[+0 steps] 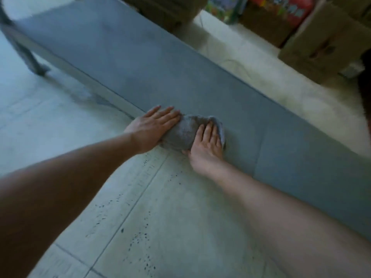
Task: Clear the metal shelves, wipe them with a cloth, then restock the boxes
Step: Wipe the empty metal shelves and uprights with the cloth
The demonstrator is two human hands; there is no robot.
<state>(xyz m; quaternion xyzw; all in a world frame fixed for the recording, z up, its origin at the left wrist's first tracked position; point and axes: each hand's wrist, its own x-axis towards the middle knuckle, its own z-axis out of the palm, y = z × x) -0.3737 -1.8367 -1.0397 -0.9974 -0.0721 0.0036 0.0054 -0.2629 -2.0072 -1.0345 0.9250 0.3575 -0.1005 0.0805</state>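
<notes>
Head view: grey metal shelf (140, 63) runs diagonally from upper left to lower right, low over the floor, top surface bare apart from the cloth and hands. Grey cloth (185, 133) sits bunched on the shelf, close to the near edge, roughly mid-length. Left hand (154, 127) lies flat, fingers straight and together, pointing up-right; its palm side touches the cloth's left end, fingertips on the shelf surface just beyond the cloth. Right hand (206, 143) lies flat on the right half of the cloth, fingers straight, pressing down; cloth edge shows past its fingertips. Neither hand curls round the cloth, and the two are near each other with the cloth bunch between them. Both forearms are bare and reach in from the bottom corners. Shelf leg (26, 55) stands at upper left, blurred. Cardboard boxes (325, 43) stand on the floor past the shelf's far edge, upper right, with colourful printed packs (289, 7) beside them; print unreadable. Pale tiled floor (160, 217) in the foreground carries dark specks along the grout lines.
</notes>
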